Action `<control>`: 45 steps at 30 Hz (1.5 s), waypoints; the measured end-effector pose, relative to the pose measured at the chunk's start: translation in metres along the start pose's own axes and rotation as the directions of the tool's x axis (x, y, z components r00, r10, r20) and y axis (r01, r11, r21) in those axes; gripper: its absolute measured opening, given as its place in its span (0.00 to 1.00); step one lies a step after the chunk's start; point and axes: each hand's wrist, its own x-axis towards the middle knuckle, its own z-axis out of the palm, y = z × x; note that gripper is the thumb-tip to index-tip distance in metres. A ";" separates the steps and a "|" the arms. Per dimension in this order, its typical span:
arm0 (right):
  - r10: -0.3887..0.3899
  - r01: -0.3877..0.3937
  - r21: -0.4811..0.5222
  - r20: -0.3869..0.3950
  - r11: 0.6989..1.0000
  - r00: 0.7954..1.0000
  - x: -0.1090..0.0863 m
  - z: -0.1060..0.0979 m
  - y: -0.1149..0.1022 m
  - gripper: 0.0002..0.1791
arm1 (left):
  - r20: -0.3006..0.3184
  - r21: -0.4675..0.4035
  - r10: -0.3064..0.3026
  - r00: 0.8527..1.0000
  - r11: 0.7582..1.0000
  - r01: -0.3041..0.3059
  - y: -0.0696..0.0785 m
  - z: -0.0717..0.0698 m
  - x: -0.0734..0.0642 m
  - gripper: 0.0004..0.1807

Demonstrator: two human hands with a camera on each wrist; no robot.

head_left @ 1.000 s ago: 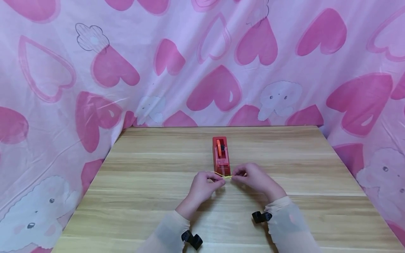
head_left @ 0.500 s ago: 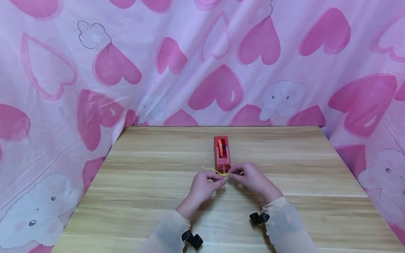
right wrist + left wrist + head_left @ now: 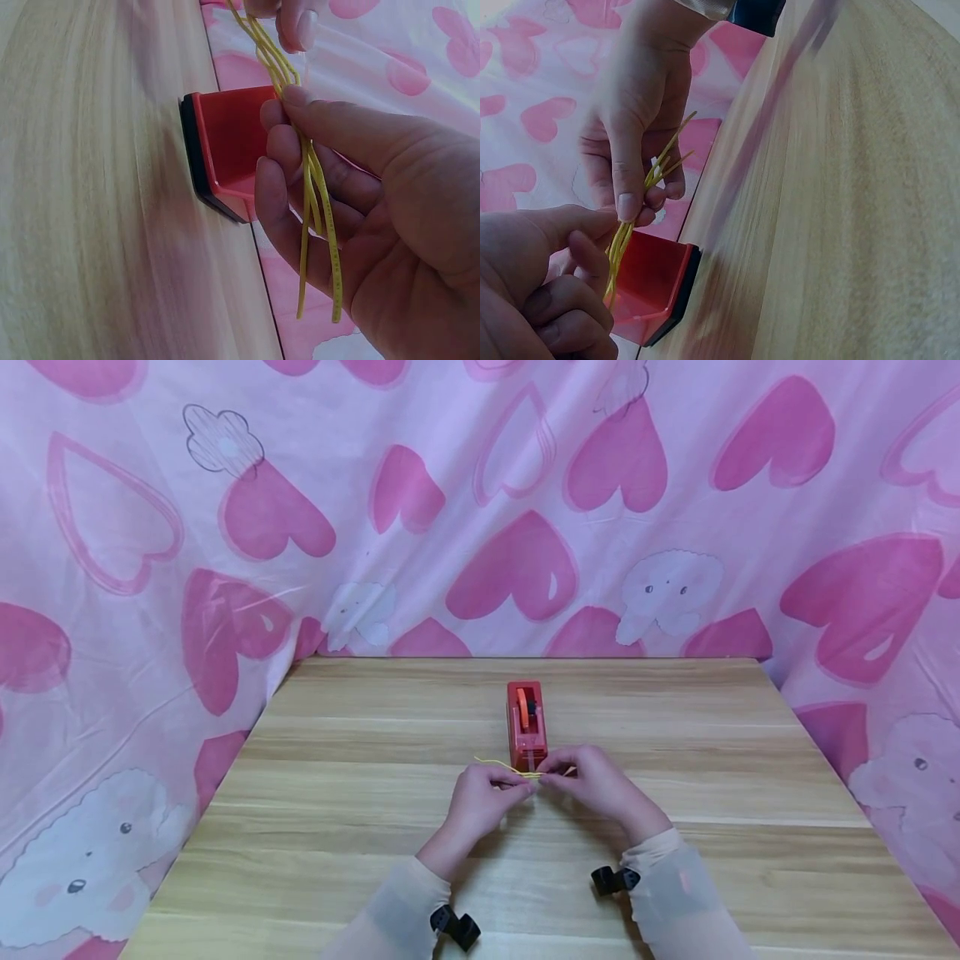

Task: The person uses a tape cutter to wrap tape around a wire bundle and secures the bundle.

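Observation:
A bundle of thin yellow wires [image 3: 530,774] spans the short gap between my two hands, just in front of the red tape dispenser [image 3: 528,718]. My right hand [image 3: 592,781] pinches them between thumb and index finger; their loose ends [image 3: 335,285] hang across its curled fingers in the right wrist view. Fine print runs along one wire. My left hand [image 3: 480,802] grips the bundle from the other side, and a single end sticks out beyond it to the left. In the left wrist view, the dispenser's red body [image 3: 652,270] with its black base shows behind the wires.
The wood-grain table [image 3: 360,843] extends around the hands. Behind it and at both sides hangs a pink curtain [image 3: 300,435] with hearts. Inside the dispenser sits an orange tape core [image 3: 523,707]. A black camera is strapped on each wrist.
My right hand has come slightly left, closer to my left hand. The yellow end beyond the left hand shows longer than before. The last half second brings little motion.

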 end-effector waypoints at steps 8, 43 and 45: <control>-0.001 0.001 0.006 -0.012 1.000 1.000 -0.003 -0.003 -0.003 0.04 | 0.019 -0.065 -0.043 0.999 0.997 0.044 -0.001 0.001 0.000 0.06; 0.003 -0.002 0.015 -0.033 1.000 0.999 -0.005 -0.004 0.000 0.05 | 0.055 0.105 -0.079 0.995 0.992 0.073 0.011 -0.013 -0.005 0.05; -0.003 0.004 0.018 -0.030 1.000 1.000 -0.005 -0.004 0.001 0.04 | 0.026 0.148 -0.040 0.999 0.988 0.036 0.016 -0.017 -0.005 0.06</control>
